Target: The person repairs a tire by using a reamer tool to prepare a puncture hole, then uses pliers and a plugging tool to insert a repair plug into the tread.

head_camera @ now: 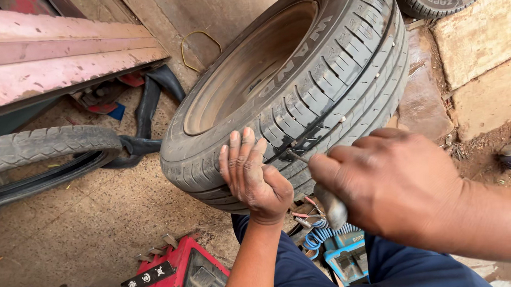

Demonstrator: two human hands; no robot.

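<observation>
Closest to the lens, the right hand [401,183] is clamped around a grey-handled probe tool [330,203], whose metal tip is pressed into a tread groove of the car tyre [299,85]. That tyre is stood upright on the floor, leaning against the knees. Just left of the tip, the left hand [254,174] is laid flat on the tread, fingers together, holding nothing. Puncture probing appears under way; a steady, straight push seems called for. Below the tyre, a red case [178,270] is seen.
</observation>
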